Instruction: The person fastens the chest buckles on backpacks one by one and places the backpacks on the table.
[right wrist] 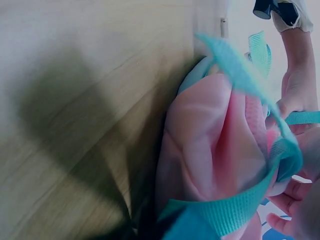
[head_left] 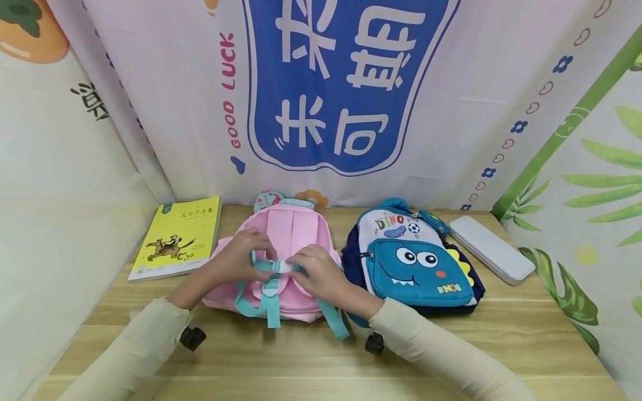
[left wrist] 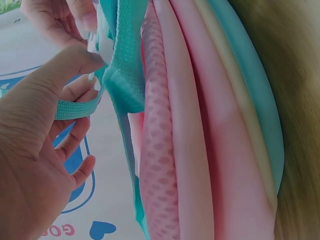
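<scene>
The left hand pinches a teal strap beside a white buckle. Just past it hangs the pink backpack, and the right hand grips the buckle from above.

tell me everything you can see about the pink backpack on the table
The pink backpack lies back-side up on the wooden table, between a yellow book and a blue dinosaur backpack. It looks like soft padded fabric with teal webbing straps. The left hand and right hand pinch its white chest-strap buckle.
</scene>
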The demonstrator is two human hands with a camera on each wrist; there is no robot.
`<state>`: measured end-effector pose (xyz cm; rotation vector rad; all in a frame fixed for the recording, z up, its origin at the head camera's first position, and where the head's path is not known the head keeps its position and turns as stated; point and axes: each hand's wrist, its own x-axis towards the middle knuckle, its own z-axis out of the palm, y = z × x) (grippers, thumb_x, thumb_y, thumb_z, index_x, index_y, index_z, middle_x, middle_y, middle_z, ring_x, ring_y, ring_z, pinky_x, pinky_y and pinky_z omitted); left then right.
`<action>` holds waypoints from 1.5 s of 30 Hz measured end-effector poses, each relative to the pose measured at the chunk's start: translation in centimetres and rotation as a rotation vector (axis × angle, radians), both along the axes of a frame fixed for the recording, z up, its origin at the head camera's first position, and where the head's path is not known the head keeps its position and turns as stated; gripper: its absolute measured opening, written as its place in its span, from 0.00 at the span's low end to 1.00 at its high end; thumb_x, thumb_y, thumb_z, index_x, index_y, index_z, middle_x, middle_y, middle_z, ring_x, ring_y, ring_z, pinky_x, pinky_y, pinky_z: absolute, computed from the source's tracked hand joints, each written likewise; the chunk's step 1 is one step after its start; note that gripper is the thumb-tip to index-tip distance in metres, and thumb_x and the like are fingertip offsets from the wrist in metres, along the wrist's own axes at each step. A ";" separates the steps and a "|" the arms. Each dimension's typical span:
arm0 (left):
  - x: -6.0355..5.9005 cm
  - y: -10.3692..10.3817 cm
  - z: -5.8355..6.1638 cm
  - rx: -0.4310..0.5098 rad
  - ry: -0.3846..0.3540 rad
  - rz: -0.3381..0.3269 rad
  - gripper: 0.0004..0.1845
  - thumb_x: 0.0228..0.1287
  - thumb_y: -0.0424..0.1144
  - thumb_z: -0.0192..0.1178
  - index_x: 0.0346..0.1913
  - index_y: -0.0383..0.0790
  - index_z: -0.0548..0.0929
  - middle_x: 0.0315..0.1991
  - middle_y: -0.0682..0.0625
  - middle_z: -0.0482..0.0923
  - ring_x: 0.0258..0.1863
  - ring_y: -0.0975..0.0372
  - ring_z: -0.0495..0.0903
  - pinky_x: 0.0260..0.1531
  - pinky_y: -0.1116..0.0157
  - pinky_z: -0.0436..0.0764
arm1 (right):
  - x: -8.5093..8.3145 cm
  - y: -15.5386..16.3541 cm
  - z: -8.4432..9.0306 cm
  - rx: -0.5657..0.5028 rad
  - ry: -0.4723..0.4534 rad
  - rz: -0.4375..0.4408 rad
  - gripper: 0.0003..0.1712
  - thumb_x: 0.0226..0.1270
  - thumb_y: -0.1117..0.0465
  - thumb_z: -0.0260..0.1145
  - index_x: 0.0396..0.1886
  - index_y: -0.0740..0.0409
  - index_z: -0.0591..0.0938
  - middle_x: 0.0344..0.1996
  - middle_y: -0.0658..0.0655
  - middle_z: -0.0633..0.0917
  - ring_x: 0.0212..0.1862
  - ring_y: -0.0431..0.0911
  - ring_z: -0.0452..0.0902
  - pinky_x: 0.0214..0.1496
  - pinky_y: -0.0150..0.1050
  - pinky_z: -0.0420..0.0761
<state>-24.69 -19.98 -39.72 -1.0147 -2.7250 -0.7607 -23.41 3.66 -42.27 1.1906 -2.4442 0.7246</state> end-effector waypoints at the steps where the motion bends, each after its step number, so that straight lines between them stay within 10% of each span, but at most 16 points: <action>1: 0.0 -0.1 0.0 -0.006 -0.009 0.002 0.12 0.45 0.38 0.82 0.32 0.50 0.88 0.32 0.58 0.84 0.43 0.57 0.75 0.46 0.59 0.76 | 0.0 -0.1 0.0 0.010 0.001 0.001 0.09 0.65 0.64 0.72 0.44 0.58 0.90 0.40 0.53 0.89 0.47 0.46 0.82 0.56 0.41 0.79; 22: -0.4 -0.2 -0.4 -0.118 -0.156 0.013 0.09 0.50 0.42 0.80 0.34 0.52 0.90 0.32 0.62 0.84 0.43 0.58 0.74 0.48 0.58 0.71 | 0.2 -0.4 -0.7 0.185 -0.041 -0.045 0.12 0.68 0.58 0.72 0.48 0.54 0.88 0.44 0.51 0.89 0.50 0.46 0.81 0.63 0.44 0.76; 45: -0.5 0.7 1.4 -0.031 -0.089 -0.036 0.10 0.52 0.36 0.78 0.38 0.43 0.91 0.35 0.52 0.88 0.43 0.53 0.81 0.51 0.53 0.75 | -0.2 0.3 0.0 0.172 -0.075 0.008 0.14 0.69 0.54 0.71 0.52 0.52 0.87 0.47 0.49 0.89 0.54 0.46 0.81 0.65 0.47 0.75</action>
